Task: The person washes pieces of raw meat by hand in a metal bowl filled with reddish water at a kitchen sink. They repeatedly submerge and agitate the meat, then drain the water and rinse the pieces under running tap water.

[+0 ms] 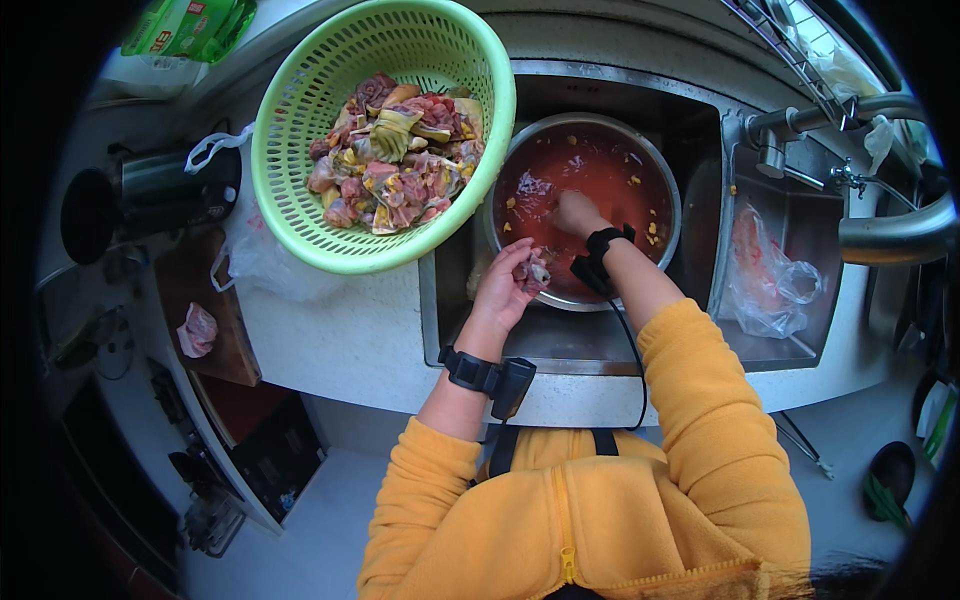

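Note:
A steel basin [674,202] of reddish water [607,184] sits in the left bowl of the sink, with yellow bits floating in it. My left hand [501,289] holds a small piece of raw meat [535,274] over the basin's near-left rim. My right hand [576,213] reaches into the water, its fingertips under the surface, so whether they grip anything is hidden. Up and to the left, a light green plastic colander [300,127] contains a heap of raw meat pieces [409,176] with skin and yellow fat.
A clear plastic bag [772,285] with reddish residue lies in the right sink bowl [814,214], under the faucet [772,150]. Left of the colander are a white plastic bag [262,251], a black kettle [169,187] and a wooden cutting board [232,349] bearing a meat piece [197,330].

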Demonstrator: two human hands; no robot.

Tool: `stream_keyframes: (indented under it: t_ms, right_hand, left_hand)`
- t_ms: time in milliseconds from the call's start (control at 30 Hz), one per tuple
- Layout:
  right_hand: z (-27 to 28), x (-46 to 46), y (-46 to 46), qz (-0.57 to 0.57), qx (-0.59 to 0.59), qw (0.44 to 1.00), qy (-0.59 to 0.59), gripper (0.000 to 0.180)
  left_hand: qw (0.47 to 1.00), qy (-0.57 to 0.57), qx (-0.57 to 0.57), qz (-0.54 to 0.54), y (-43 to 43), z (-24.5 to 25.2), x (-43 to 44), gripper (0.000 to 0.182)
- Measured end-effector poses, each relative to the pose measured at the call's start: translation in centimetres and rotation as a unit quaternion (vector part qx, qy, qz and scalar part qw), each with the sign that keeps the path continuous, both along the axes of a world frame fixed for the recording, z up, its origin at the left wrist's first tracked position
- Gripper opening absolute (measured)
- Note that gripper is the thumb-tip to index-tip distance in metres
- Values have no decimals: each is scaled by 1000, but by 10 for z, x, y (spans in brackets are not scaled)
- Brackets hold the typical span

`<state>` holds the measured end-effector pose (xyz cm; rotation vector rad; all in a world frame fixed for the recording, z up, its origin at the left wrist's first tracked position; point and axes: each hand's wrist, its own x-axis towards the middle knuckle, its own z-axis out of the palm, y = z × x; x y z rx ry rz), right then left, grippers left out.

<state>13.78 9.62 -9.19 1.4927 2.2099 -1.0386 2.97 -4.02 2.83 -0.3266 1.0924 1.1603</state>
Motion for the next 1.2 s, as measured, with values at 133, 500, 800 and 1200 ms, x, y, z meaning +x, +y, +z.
stream_keyframes:
  t_ms: [133, 500, 800, 1200]
  right_hand:
    - [40, 25, 5, -166, -248, 932, 206, 22]
    - [180, 75, -13, -256, -449, 665, 539, 32]
    - [224, 97, -21, -279, -468, 636, 546, 35]
    - [246, 94, -17, -248, -489, 623, 558, 53]
  left_hand:
    - [1000, -10, 11, -4, 1, 2, -5, 21]
    - [978, 68, 163, -109, 20, 68, 30, 29]
    - [961, 92, 196, -173, 31, 102, 49, 27]
    - [961, 37, 199, -187, 26, 124, 31, 25]
